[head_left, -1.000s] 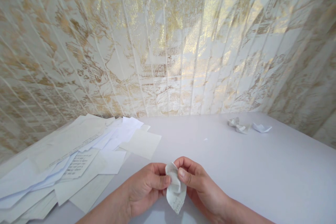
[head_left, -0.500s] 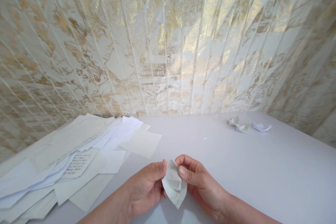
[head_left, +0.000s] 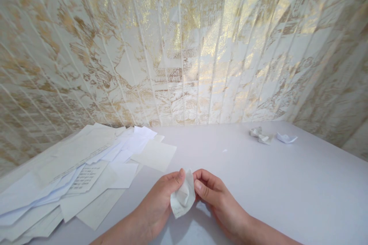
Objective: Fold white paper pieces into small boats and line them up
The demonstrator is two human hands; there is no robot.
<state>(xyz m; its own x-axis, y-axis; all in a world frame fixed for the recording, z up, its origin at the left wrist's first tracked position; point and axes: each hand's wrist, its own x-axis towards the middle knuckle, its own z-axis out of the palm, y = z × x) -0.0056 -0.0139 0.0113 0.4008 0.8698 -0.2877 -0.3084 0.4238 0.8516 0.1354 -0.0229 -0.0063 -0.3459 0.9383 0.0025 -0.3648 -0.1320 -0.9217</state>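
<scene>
A small folded piece of off-white paper (head_left: 183, 197), shaped like a little boat, is held above the white table (head_left: 244, 183) at the bottom centre. My left hand (head_left: 165, 197) pinches its left side, with the thumb on top near the upper edge. My right hand (head_left: 214, 195) is at its right edge, thumb and forefinger closed together by the paper's side. Whether the right fingertips grip the edge or only touch it is hard to make out.
A spread pile of paper sheets (head_left: 97, 138), some with writing, covers the left of the table. Small folded papers (head_left: 261, 136) and a white paper boat (head_left: 286, 138) lie at the back right. A tiny scrap (head_left: 224, 151) lies mid-table. Patterned curtain (head_left: 184, 46) hangs behind.
The folded paper has turned and shifted left, its lower tip now pointing down and left. My left hand has tilted with it, and my right thumb no longer lies over the paper.
</scene>
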